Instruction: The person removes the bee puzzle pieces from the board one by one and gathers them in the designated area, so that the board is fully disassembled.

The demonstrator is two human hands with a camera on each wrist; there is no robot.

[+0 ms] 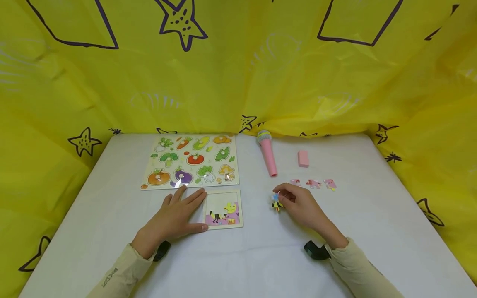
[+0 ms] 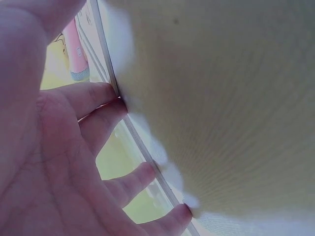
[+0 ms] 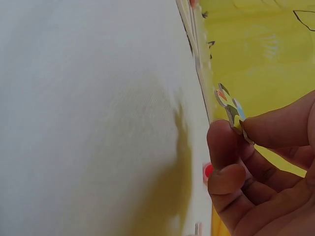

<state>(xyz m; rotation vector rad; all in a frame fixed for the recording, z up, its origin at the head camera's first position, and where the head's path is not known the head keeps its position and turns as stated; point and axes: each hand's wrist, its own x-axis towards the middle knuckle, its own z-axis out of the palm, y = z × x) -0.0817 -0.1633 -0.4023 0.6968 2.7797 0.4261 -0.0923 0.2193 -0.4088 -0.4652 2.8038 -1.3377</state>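
Note:
My right hand (image 1: pixel 301 205) pinches a small jigsaw puzzle piece (image 1: pixel 275 203) between thumb and fingers, raised over the white table. In the right wrist view the puzzle piece (image 3: pixel 230 109) is tilted nearly edge-on, showing yellow, black and light blue. My left hand (image 1: pixel 178 215) lies spread, its thumb and fingertips along the left edge of a square puzzle tray (image 1: pixel 241 209). Fitted pieces fill the tray's lower part with a yellow and black bee picture; its upper left is bare. In the left wrist view, fingertips (image 2: pixel 142 172) rest on a board edge.
Behind the tray lies a vegetable peg puzzle board (image 1: pixel 190 165). A pink toy microphone (image 1: pixel 268 155) and a pink block (image 1: pixel 303 159) stand at the back right. Several pink puzzle pieces (image 1: pixel 314 183) lie in a row beyond my right hand. A yellow curtain (image 1: pixel 231 82) borders the table.

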